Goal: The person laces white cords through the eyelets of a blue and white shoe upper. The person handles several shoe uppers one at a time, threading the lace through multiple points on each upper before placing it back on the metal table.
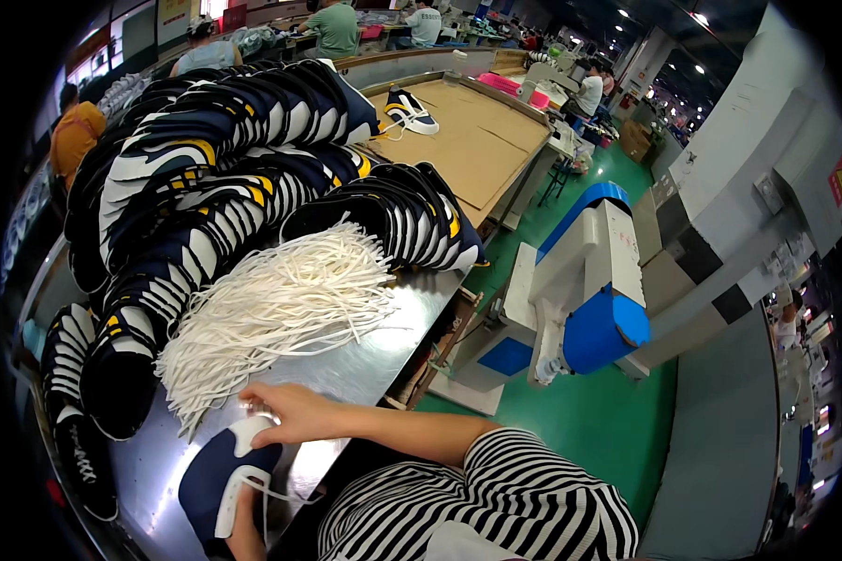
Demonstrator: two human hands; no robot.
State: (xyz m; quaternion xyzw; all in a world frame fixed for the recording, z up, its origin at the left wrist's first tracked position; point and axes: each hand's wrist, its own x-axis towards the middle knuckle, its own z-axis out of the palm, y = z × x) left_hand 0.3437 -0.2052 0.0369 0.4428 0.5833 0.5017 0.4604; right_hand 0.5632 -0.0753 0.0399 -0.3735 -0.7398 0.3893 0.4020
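A navy and white shoe upper [201, 491] is between my hands at the front of the metal table, with a white lace [276, 494] trailing from its eyelet panel. My right hand [290, 411] is closed on its white toe end, the thumb lying over the edge. From below, my left hand [245, 528] reaches into the upper and holds it, its fingers mostly hidden by the material. Just beyond my right hand lies a large heap of white laces [281, 309]. Nested rows of navy, white and yellow uppers [206, 252] curve behind and left of the laces.
Beyond the stacks, one laced upper [412, 112] sits on a brown board [468, 140]. A machine with blue covers [589, 290] stands on the green floor to the right, beside the table [355, 351]. Several people work at benches in the background.
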